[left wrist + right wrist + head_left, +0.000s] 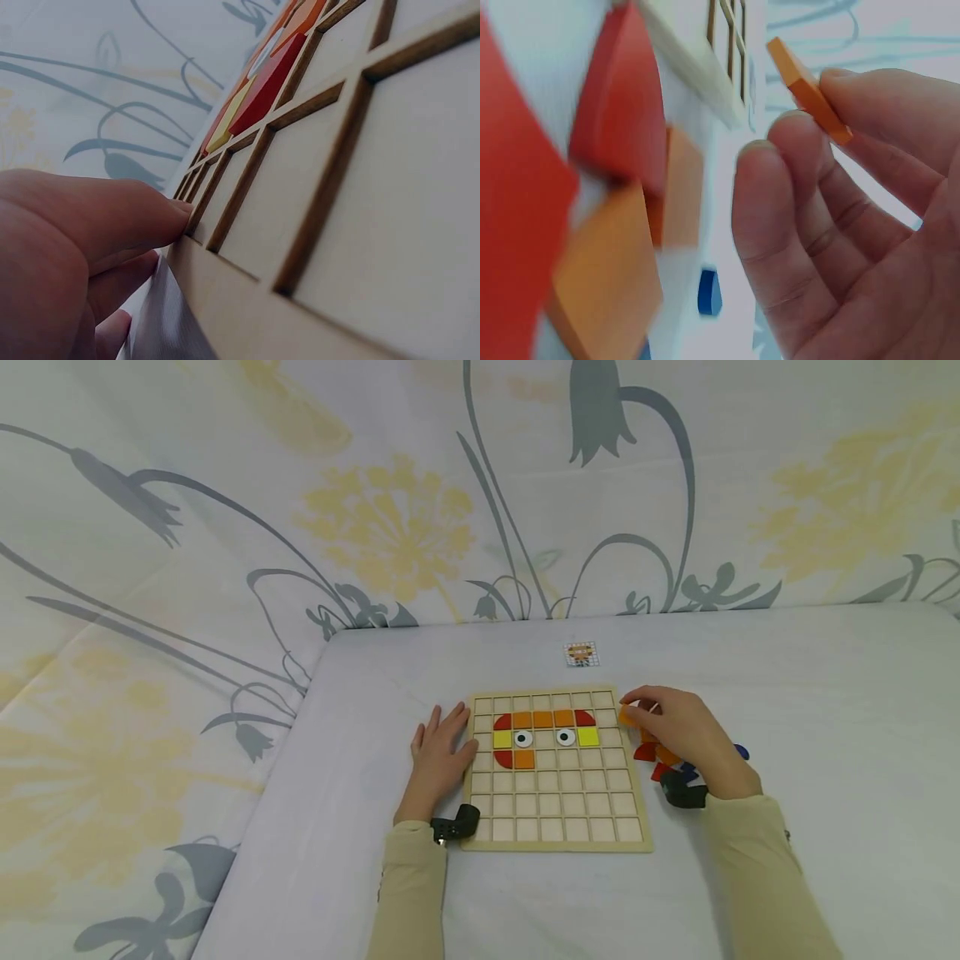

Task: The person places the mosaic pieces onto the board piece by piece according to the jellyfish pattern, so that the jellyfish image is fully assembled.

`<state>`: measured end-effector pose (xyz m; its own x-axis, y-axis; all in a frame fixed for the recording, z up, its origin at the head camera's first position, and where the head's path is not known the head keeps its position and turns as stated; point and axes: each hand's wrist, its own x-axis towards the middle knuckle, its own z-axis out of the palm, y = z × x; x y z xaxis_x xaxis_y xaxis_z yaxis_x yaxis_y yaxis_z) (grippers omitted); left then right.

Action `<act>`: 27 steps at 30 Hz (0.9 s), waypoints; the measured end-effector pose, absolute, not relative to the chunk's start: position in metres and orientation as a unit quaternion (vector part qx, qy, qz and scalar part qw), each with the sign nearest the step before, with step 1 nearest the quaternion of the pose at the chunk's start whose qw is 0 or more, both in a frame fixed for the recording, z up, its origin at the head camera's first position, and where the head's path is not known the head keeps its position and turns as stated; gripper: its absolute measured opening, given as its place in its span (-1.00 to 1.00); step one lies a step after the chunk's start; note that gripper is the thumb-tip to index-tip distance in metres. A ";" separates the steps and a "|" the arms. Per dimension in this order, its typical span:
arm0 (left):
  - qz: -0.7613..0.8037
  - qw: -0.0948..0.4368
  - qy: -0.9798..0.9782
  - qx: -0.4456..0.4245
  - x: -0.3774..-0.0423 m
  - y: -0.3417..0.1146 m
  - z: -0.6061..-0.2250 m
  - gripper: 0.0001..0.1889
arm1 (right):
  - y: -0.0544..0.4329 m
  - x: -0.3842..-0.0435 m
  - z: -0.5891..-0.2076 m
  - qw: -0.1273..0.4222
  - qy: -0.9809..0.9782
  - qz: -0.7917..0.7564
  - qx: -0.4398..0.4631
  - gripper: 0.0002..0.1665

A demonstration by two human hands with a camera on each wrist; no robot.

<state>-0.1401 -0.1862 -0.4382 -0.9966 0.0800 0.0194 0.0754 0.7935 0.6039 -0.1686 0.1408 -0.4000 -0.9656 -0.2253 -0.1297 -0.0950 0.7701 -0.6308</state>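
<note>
A wooden grid board (pixel 558 847) lies on the table. In its upper part sit an orange square (pixel 543 719) among others, red rounded pieces (pixel 503 759), two yellow squares (pixel 588 737) and two white eye discs (pixel 566 737). My left hand (pixel 438 766) rests along the board's left edge, fingers extended, the thumb touching the rim in the left wrist view. Beside the board's upper right edge, my right hand (pixel 686 731) pinches an orange tile (pixel 806 90) between thumb and fingertips, raised above the loose pieces.
Under and beside the right hand lie loose pieces: a red one (pixel 626 105), an orange one (pixel 611 277) and a blue one (pixel 709 292) among them. A small picture card (pixel 581 654) lies behind the board. A flowered cloth (pixel 405 527) hangs at the back and left.
</note>
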 end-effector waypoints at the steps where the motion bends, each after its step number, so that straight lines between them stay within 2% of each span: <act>1: 0.319 0.003 0.947 0.041 -0.140 -0.186 -0.438 -0.46 | 0.138 -0.168 -0.400 0.099 0.935 -0.329 -0.089 -0.61; 8: 0.316 0.004 0.948 0.037 -0.140 -0.185 -0.438 -0.46 | 0.118 -0.169 -0.404 0.097 0.925 -0.347 -0.120 -0.61; 23: 0.321 0.008 0.946 0.038 -0.141 -0.187 -0.439 -0.46 | 0.079 -0.162 -0.408 0.076 0.902 -0.348 -0.244 -0.77; 27: 0.321 0.007 0.946 0.041 -0.142 -0.188 -0.440 -0.46 | 0.071 -0.159 -0.409 0.086 0.900 -0.341 -0.258 -0.79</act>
